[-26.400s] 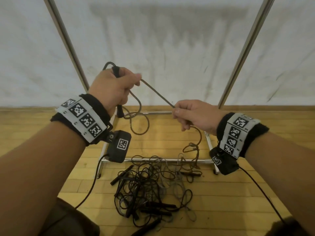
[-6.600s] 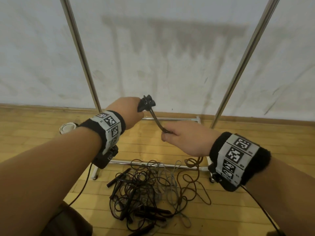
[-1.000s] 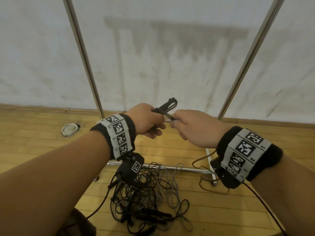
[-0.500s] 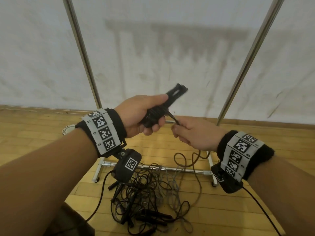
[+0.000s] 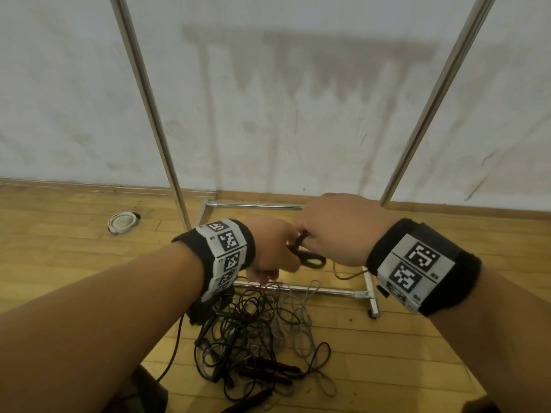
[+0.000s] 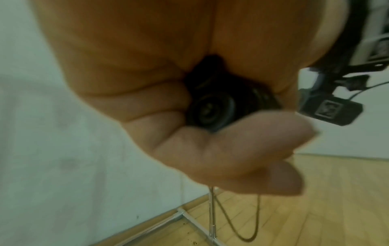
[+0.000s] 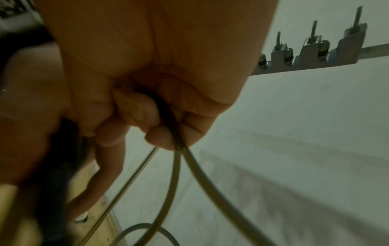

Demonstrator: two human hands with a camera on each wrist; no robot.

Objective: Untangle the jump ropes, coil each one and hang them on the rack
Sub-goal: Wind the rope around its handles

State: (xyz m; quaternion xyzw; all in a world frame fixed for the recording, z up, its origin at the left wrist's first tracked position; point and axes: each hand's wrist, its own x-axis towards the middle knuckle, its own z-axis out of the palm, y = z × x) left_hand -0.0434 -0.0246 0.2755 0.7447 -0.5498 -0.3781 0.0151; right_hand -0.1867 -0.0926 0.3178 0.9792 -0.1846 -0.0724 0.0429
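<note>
Left hand (image 5: 268,248) grips black handles (image 6: 212,109), right hand (image 5: 337,228) pinches that rope's cord (image 7: 174,133); tangled pile (image 5: 253,332) awaits, nothing visibly hung.

The rack (image 5: 155,120) uprights run past the head view's top edge. Both wrist views are blurred. The left hand (image 5: 269,248) and right hand (image 5: 337,231) cover most of the black handles (image 6: 212,106); individual ropes in the floor tangle (image 5: 253,332) cannot be separated.

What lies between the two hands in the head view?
A black jump-rope handle with a rope loop bridges left hand and right hand; the head view shows it.
</note>
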